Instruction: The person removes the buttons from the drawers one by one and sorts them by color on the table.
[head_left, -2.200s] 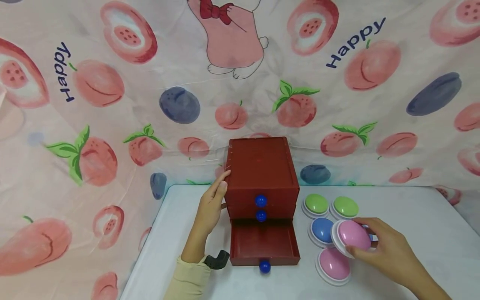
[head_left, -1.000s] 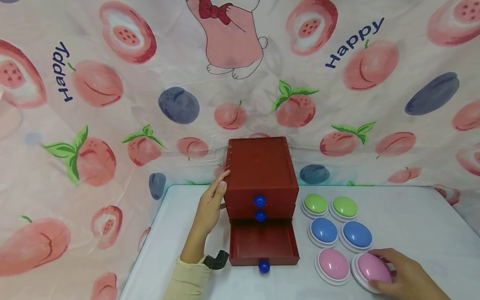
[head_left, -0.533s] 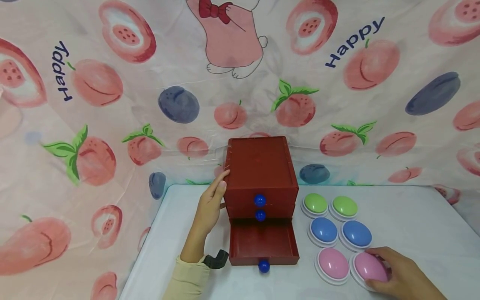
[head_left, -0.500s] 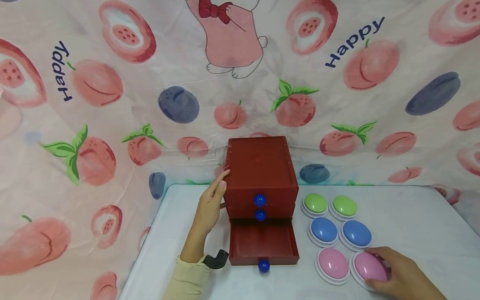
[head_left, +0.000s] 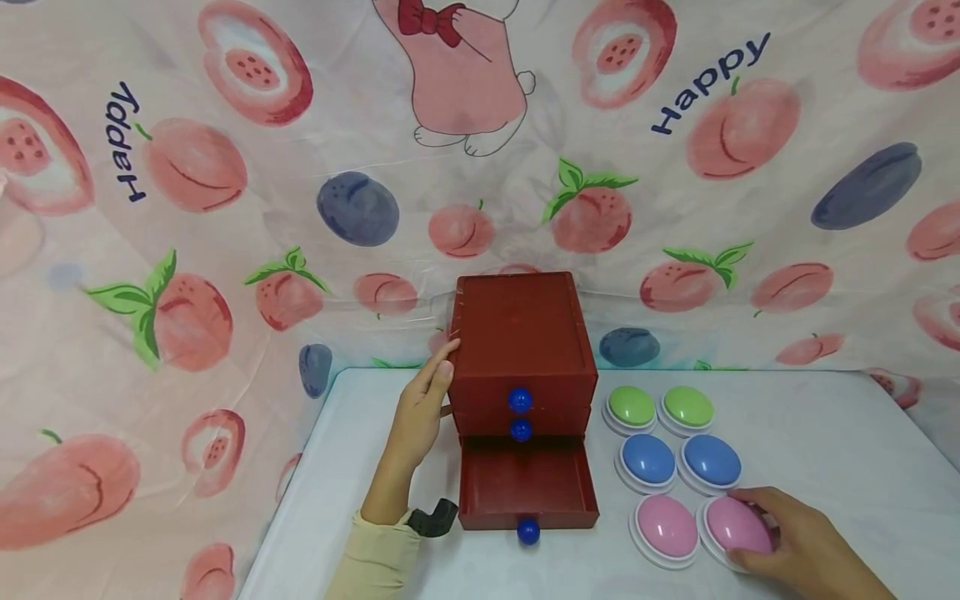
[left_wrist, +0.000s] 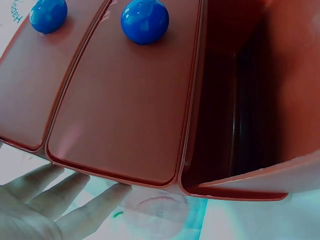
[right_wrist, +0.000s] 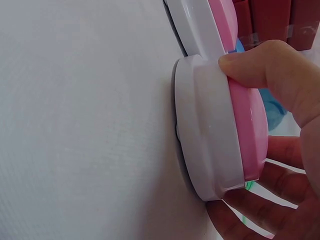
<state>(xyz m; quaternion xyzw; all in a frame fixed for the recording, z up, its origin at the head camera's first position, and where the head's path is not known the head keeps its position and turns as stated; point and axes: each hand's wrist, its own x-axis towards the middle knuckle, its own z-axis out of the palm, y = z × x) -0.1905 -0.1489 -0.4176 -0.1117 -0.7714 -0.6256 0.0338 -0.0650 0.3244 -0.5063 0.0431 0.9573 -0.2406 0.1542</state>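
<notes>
My left hand [head_left: 420,414] lies against the left side of a dark red drawer cabinet [head_left: 525,325], fingers extended. In the left wrist view its fingertips [left_wrist: 120,192] touch the cabinet's edge. The bottom drawer [head_left: 528,485] is pulled out and bare inside; two upper drawers are closed. At the front right, my right hand [head_left: 798,533] grips a pink buzzer button [head_left: 738,525] with a white base, thumb on the near side and fingers round the far side. In the right wrist view this button [right_wrist: 215,130] sits at the table, touching or nearly touching another pink one [head_left: 667,527].
Two blue buttons [head_left: 711,461] and two green buttons [head_left: 688,407] stand in pairs behind the pink ones, right of the cabinet. Blue round knobs [head_left: 528,531] stick out from the drawers. A fruit-patterned cloth [head_left: 480,192] hangs behind the white table [head_left: 847,450].
My right hand has brought the pink button from above the blue ones down to the table beside the other pink one, then nudged it slightly back and left. The left hand stays put.
</notes>
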